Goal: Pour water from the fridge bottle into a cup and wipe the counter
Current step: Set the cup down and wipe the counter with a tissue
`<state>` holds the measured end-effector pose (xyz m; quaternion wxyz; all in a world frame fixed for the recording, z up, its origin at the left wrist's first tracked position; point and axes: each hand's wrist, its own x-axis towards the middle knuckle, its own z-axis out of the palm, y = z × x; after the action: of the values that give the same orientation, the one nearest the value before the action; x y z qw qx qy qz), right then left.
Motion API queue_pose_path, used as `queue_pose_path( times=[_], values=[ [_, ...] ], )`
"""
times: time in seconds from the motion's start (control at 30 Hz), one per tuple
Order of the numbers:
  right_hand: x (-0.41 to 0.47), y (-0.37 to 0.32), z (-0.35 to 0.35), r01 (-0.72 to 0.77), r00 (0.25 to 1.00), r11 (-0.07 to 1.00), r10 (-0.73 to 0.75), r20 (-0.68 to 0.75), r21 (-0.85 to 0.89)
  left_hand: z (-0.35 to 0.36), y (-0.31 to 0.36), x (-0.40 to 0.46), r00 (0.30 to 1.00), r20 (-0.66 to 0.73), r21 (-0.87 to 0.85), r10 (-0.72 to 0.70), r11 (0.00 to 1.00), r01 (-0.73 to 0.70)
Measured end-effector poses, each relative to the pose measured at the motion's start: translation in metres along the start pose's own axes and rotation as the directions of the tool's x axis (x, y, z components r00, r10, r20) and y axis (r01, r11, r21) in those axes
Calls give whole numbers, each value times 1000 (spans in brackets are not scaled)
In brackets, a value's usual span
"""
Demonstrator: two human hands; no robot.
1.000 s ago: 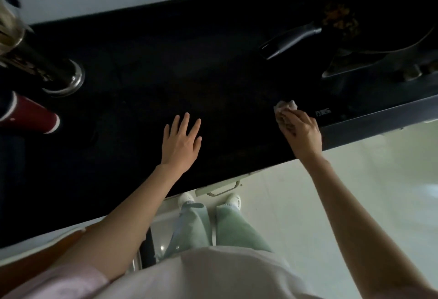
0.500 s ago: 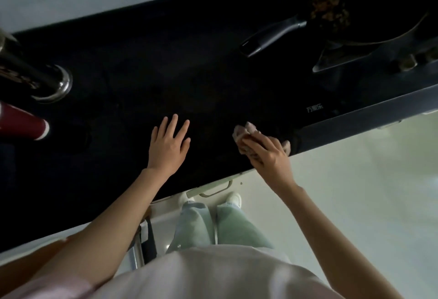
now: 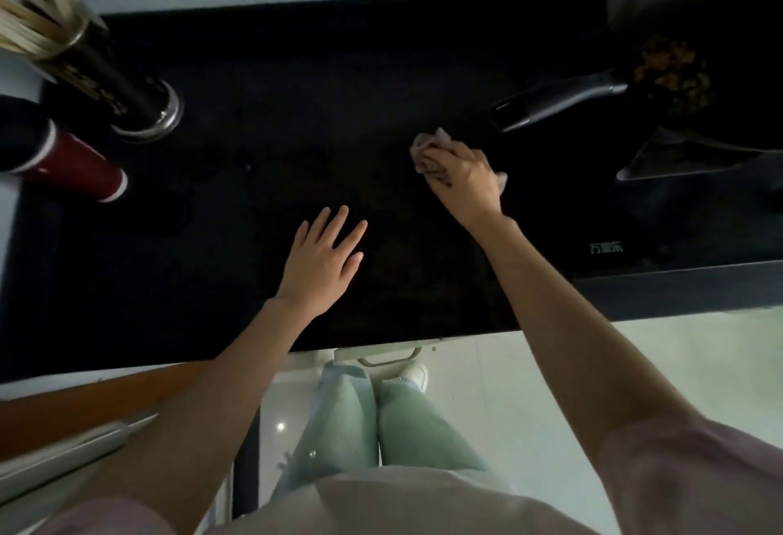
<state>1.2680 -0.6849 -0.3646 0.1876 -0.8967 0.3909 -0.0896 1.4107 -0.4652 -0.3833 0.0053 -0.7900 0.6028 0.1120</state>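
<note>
Right hand: I am gripping a crumpled cloth (image 3: 426, 147) in my right hand (image 3: 464, 183), fingers curled over it, and pressing it onto the black counter (image 3: 262, 119) just right of the frame's centre.
Left hand: I am laying my left hand (image 3: 324, 261) flat on the counter at mid-frame, fingers straight and spread, holding nothing.
Cloth: it is bunching under my fingers, with a pale corner poking out toward the upper left.
Cup and bottle: I am not making out either for certain. A red container (image 3: 72, 161) is standing at the left edge, but I cannot tell what it is.
Risk, handle: the pan handle (image 3: 555, 104) is pointing straight at my knuckles. A stroke toward the upper right could knock it and jolt the pan (image 3: 699, 26), which is holding food.
Risk, stove: the stove (image 3: 678, 212) is sitting just right of my wrist, and I cannot tell if it is hot.
Risk, coverage: the wadded cloth is touching only a small patch, so smears could be left.
Around: a holder of chopsticks (image 3: 127, 89) is standing at the upper left, near the red container.
In the way: my own flat left hand is covering part of the counter that needs wiping.
</note>
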Motion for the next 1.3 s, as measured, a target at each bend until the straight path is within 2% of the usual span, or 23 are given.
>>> queue_pose_path(
  times=[0.1,0.2,0.33,0.47,0.57,0.7,0.8,0.97,1.1,1.3],
  values=[
    [-30,-25,9,108,994,993,-107,-28,46,-3,1,1,1000,14,6,-4,1000,4],
    [-84,-31,12,149,984,987,-142,-104,60,-5,2,0,999,31,-7,-12,1000,12],
    [-134,-7,8,29,986,999,-26,-167,20,-6,1,-1,999,36,-24,-7,1000,8],
    [-86,12,-2,-181,960,983,180,-216,15,-7,1,0,999,44,-38,1,999,1],
    [-23,2,-3,-288,945,956,293,-149,53,-8,1,1,999,51,-45,7,999,-5],
    [26,-48,13,-163,986,987,163,21,-9,-8,-4,3,998,56,-43,40,998,-37],
    [18,-85,26,-49,996,999,48,74,8,-9,-12,1,994,59,-52,88,995,-85],
    [-44,-89,37,-67,998,994,69,-12,81,-14,-33,-2,988,29,-26,150,988,-149],
    [-76,-62,26,-127,990,991,130,-52,47,-21,-50,8,994,-5,-64,112,992,-112],
    [9,-8,1,-309,940,951,306,-147,4,-32,-69,44,999,-22,-69,-49,997,47]
  ],
)
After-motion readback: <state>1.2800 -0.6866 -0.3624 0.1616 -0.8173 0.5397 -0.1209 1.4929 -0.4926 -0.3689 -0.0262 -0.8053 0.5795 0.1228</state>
